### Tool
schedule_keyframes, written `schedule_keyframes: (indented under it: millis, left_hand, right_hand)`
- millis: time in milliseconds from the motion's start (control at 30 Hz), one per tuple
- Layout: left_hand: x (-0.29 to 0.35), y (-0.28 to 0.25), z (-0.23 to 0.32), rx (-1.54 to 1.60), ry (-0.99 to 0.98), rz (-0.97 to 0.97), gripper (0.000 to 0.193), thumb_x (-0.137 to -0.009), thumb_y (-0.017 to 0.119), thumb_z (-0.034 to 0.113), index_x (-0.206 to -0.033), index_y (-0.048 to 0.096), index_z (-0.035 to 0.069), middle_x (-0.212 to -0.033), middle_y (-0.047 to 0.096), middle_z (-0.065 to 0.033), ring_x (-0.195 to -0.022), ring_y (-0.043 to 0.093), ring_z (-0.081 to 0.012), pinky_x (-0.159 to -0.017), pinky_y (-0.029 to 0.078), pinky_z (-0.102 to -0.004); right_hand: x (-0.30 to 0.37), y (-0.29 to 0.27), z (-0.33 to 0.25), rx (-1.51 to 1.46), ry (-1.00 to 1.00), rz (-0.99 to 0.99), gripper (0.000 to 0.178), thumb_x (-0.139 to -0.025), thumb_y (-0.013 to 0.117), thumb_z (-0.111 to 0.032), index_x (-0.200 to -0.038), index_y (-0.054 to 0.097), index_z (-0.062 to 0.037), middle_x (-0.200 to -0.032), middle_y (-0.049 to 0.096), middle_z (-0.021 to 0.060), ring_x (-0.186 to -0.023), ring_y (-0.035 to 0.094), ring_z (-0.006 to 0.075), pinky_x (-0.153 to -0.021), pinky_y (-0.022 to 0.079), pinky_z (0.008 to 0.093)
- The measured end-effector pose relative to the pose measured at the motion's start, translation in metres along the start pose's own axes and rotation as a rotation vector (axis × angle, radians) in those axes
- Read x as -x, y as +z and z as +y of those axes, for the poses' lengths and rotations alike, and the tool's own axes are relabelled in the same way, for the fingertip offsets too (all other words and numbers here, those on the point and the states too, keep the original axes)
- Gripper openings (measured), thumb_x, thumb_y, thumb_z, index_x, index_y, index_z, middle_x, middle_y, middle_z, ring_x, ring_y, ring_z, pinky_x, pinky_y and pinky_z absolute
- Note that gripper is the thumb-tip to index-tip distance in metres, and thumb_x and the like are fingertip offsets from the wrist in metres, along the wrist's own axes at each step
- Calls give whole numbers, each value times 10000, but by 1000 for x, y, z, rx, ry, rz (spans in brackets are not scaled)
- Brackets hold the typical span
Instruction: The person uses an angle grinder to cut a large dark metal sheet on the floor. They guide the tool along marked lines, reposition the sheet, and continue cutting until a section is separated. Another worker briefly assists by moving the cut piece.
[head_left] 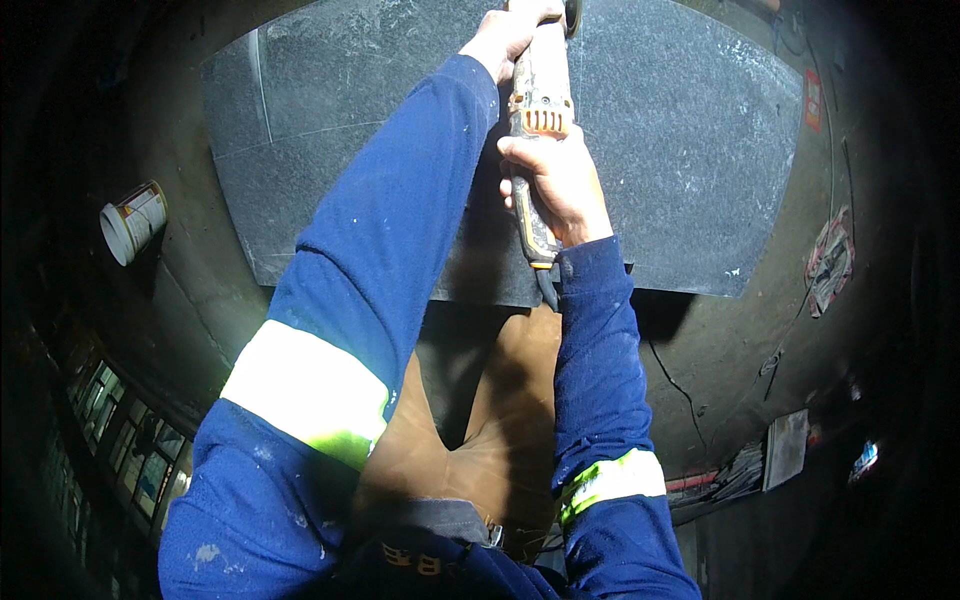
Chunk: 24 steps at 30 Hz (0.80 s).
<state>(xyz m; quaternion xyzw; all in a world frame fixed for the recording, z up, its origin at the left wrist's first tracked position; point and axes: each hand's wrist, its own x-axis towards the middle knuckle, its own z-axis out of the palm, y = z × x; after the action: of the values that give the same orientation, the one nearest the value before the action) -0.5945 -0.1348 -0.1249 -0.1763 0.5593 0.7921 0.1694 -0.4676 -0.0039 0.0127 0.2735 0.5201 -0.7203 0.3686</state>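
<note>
Pointing toward twelve o'clock, the dusty grinder was clasped by left hand and right hand over a coarse, dark slab; room was left between its edge and the nine-o'clock bucket.

The left arm, in a long blue fabric sleeve with 1 broad white band edged yellow-green, slants up and rightward, stretched farther forward. Its bare left hand is closed in a grip, partly cut off by the upper edge. The similarly sleeved right arm runs almost straight up; its bare right hand grips, thumb lying leftward, fingertips curled beneath.
</note>
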Motion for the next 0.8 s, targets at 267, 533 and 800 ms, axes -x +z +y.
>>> schedule_keyframes:
  millis: [267, 533, 800]
  left_hand:
    - [59, 23, 18, 10, -228, 173, 424, -875, 781, 376, -1072, 696, 11, -918, 730, -100, -747, 730, -184, -688, 633, -368]
    - [65, 24, 19, 17, -249, 200, 433, -873, 779, 376, -1093, 684, 15, -920, 723, -90, -750, 726, -182, -684, 629, -364]
    - [18, 5, -5, 57, 48, 1, 417, -1043, 589, 222, -1413, 599, 30, -1403, 625, -106, -1314, 549, -216, -1127, 417, -357]
  right_hand:
    - [27, -8, 26, -39, 41, -1, 570, -820, 793, -59, -1155, 332, -44, -857, 587, 119, -531, 613, 183, -447, 553, 321]
    - [37, -4, 25, -20, 39, 36, 586, -852, 781, -60, -1244, 346, -37, -845, 618, 114, -570, 639, 193, -481, 569, 328]
    - [14, 0, 16, -20, -4, 19, 521, -853, 766, -60, -1214, 392, -21, -816, 626, 106, -548, 649, 195, -465, 569, 326]
